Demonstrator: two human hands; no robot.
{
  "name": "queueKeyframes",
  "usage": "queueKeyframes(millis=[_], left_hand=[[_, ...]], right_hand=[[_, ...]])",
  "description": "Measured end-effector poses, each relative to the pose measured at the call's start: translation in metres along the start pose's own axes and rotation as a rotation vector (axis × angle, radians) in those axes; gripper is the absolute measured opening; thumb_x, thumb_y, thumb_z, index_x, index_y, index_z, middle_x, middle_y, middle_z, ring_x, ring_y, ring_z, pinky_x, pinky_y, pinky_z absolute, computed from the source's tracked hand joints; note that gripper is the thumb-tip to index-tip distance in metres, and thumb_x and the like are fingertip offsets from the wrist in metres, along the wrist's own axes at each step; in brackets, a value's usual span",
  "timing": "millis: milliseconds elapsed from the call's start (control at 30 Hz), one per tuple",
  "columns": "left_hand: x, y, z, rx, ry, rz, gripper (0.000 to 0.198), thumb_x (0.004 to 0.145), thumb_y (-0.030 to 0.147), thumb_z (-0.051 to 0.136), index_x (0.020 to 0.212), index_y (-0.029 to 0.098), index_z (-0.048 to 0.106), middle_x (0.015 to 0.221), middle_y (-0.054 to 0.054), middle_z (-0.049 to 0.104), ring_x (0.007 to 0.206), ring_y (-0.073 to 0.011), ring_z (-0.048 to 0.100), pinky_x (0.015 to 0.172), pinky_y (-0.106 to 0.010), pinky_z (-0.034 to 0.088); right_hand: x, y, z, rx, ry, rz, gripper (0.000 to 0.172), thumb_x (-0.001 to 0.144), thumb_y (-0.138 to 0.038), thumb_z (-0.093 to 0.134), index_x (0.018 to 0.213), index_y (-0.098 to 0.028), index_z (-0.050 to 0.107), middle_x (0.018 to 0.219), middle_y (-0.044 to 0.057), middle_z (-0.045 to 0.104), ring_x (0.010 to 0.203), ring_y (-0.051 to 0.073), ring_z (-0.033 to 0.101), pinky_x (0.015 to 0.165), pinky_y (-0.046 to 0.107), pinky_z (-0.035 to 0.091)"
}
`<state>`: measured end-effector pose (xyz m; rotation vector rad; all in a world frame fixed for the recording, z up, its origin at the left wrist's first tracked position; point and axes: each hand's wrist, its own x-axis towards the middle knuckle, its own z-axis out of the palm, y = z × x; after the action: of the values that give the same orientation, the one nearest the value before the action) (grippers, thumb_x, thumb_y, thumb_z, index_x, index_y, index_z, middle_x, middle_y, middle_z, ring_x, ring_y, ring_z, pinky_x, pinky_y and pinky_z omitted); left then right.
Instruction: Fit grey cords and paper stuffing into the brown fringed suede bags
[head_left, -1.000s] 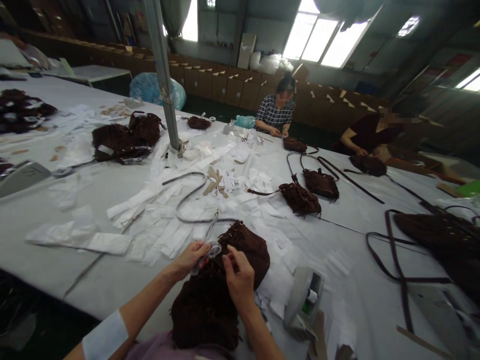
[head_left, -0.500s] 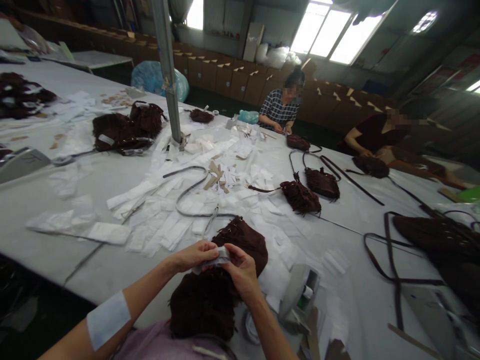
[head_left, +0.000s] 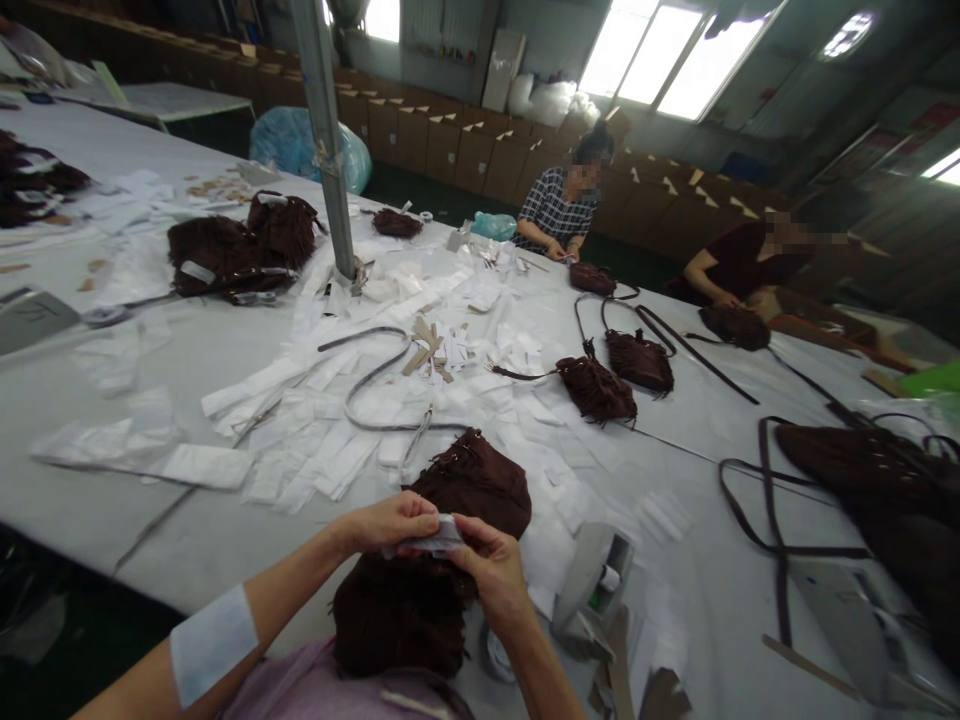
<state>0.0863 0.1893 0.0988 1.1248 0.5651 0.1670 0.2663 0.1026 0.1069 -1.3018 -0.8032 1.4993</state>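
Observation:
Between my two hands is a small piece of whitish wrapping paper (head_left: 444, 534), pinched at both ends. My left hand (head_left: 397, 522) has its thumb and fingers closed on the left end. Thumb and fingertips of my right hand (head_left: 491, 565) press on the right end. Whether something lies inside the wrap is hidden. Just below hangs a dark brown fringed bag (head_left: 401, 615), close against my body. Another brown fringed bag (head_left: 484, 480) lies right behind my hands, its strap (head_left: 375, 400) wrapped in pale material and curving away to the left.
White paper strips (head_left: 322, 450) cover the table middle. A grey tape dispenser (head_left: 596, 590) stands right of my right hand. A metal post (head_left: 326, 140) rises from the table. Brown bags (head_left: 596, 388) with straps lie to the right. Two people (head_left: 562, 205) work across the table.
The whole view has shifted slightly. My hands stay together at the wrapping paper, with the right hand's fingers moved a little along it. The bags remain in place.

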Motion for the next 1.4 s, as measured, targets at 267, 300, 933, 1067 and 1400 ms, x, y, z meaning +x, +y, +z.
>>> queueKeyframes(millis=[267,300,933,1067,1400], left_hand=[[0.003,0.001,0.001,0.189,0.069,0.010,0.045,0.082,0.059,0.050,0.075,0.014,0.054,0.054,0.005,0.049,0.041,-0.0047,0.038,0.038,-0.017,0.024],[0.003,0.001,0.001,0.196,0.070,0.007,0.045,0.082,0.059,0.049,0.075,0.014,0.054,0.054,0.005,0.049,0.041,-0.0048,0.038,0.038,-0.017,0.024],[0.017,-0.019,-0.001,0.125,0.191,-0.123,0.057,0.074,0.069,0.050,0.061,0.014,0.055,0.042,0.005,0.043,0.036,-0.0057,0.030,0.038,-0.022,0.016],[0.022,-0.017,-0.004,0.232,0.165,-0.135,0.058,0.075,0.071,0.045,0.061,0.015,0.053,0.042,0.005,0.043,0.036,-0.0067,0.032,0.036,-0.021,0.018],[0.018,-0.008,-0.011,0.380,0.102,0.095,0.048,0.086,0.060,0.040,0.074,0.015,0.054,0.064,0.003,0.051,0.054,-0.0080,0.045,0.049,-0.018,0.034]], right_hand=[[-0.002,0.006,-0.002,-0.283,0.111,-0.155,0.028,0.068,-0.018,0.069,0.096,-0.022,0.071,0.094,0.004,0.071,0.089,0.021,0.063,0.084,0.035,0.051],[-0.002,0.007,-0.001,-0.263,0.117,-0.133,0.028,0.067,-0.018,0.070,0.095,-0.021,0.072,0.093,0.004,0.071,0.088,0.021,0.064,0.082,0.035,0.051],[0.013,0.002,-0.013,-0.721,-0.217,-0.221,0.055,0.077,-0.026,0.066,0.129,-0.023,0.049,0.117,0.008,0.062,0.101,0.022,0.057,0.090,0.040,0.045],[0.018,-0.004,-0.011,-1.035,-0.253,-0.397,0.041,0.083,-0.021,0.057,0.124,-0.021,0.052,0.110,0.009,0.064,0.097,0.022,0.058,0.089,0.039,0.045],[0.020,0.017,-0.010,-0.939,-0.123,-0.619,0.040,0.084,-0.010,0.047,0.122,-0.022,0.050,0.111,0.008,0.064,0.102,0.020,0.061,0.089,0.034,0.049]])
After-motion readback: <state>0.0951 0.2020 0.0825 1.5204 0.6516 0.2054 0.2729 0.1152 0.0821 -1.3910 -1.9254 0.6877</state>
